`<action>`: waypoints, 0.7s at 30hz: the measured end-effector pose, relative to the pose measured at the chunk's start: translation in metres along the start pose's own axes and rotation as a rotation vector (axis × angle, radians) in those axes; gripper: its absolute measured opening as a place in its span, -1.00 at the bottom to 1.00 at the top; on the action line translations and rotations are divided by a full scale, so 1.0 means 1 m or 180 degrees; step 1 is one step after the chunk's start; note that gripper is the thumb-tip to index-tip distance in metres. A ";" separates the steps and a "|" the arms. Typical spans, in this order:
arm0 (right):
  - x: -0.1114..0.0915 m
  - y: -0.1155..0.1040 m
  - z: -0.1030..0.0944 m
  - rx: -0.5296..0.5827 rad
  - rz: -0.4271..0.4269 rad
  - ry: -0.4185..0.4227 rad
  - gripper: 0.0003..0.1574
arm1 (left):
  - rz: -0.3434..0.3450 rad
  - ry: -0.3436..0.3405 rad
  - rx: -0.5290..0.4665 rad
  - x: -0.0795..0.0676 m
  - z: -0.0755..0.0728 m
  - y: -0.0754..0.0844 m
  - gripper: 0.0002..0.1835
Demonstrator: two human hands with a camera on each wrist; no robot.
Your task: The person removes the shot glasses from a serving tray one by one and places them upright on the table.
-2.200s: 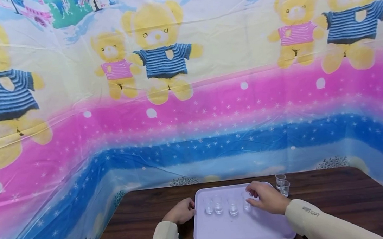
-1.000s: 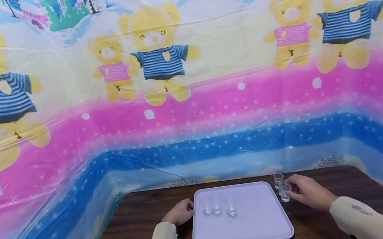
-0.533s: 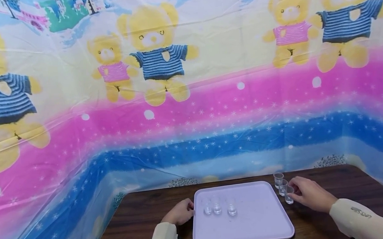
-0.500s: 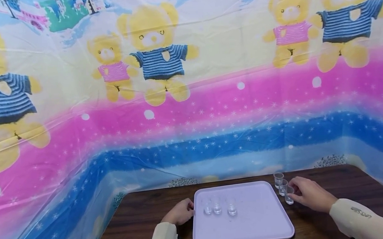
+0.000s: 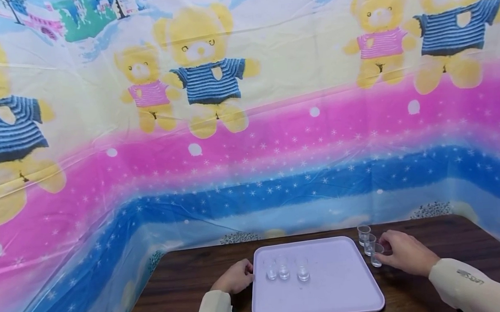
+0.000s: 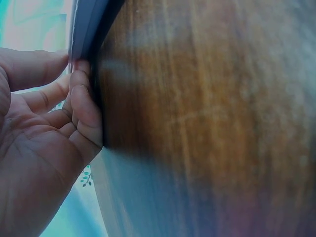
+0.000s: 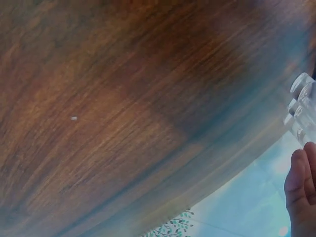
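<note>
The person's right hand (image 5: 407,254) pinches a small clear round cup (image 5: 375,259) between thumb and fingers (it may be glass or hard plastic, it is hard to tell). That cup looks upright on the dark brown wooden worktop (image 5: 455,240), just beside the right edge of a flat round-cornered pale purple tray (image 5: 333,291). It is the nearest one in a little line. Past it are a middle clear cup (image 5: 368,245) and a far clear cup (image 5: 363,235). Whether the cups touch is too hard to see.

The left hand (image 5: 234,277) is at the other side. Its grip holds the tray's left edge with the thumb and bent fingers, maybe to stop it from sliding. On the tray stand a left tray cup (image 5: 271,272) and a middle tray cup (image 5: 283,270), close together, and a right tray cup (image 5: 303,272) a bit apart.

The step in hand looks like setting the held cup neatly in the line. Next, the right hand's grip needs to let go softly, so the cup does not tip or bump the one behind it. Then a lift straight up would be safest, with the right tray cup the easiest one to reach after that.
</note>
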State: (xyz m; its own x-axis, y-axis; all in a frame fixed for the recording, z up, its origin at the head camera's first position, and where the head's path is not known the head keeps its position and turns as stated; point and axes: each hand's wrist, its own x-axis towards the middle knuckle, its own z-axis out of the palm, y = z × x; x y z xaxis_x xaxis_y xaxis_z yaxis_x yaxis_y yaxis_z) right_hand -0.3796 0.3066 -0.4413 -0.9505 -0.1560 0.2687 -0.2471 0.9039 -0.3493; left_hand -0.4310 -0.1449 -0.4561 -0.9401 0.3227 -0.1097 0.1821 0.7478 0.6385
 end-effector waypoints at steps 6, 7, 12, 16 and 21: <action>0.004 -0.004 -0.002 -0.0129 -0.0156 0.0336 -0.56 | 0.0038 0.0018 0.0019 -0.002 0.000 0.000 -0.93; 0.005 -0.006 -0.003 -0.0135 -0.0196 0.0400 -0.57 | 0.0040 0.0021 0.0022 -0.002 -0.001 0.001 -0.93; 0.013 -0.017 -0.003 -0.0073 -0.0248 0.0482 -0.65 | 0.0008 0.0012 0.0021 -0.003 -0.001 0.002 -0.93; 0.018 -0.029 0.000 0.0039 -0.0194 0.0372 -0.59 | -0.0008 0.0015 0.0028 -0.002 -0.001 0.002 -0.93; 0.025 -0.046 0.007 0.0199 -0.0201 0.0252 -0.57 | -0.0002 0.0037 0.0066 -0.002 -0.001 0.002 -0.93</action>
State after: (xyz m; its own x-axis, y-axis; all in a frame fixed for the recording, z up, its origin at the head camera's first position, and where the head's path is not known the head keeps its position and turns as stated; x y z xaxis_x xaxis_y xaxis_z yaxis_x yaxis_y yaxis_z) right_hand -0.3931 0.2584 -0.4253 -0.9154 -0.1777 0.3612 -0.3197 0.8662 -0.3841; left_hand -0.4293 -0.1445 -0.4542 -0.9435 0.3156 -0.1013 0.1874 0.7599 0.6225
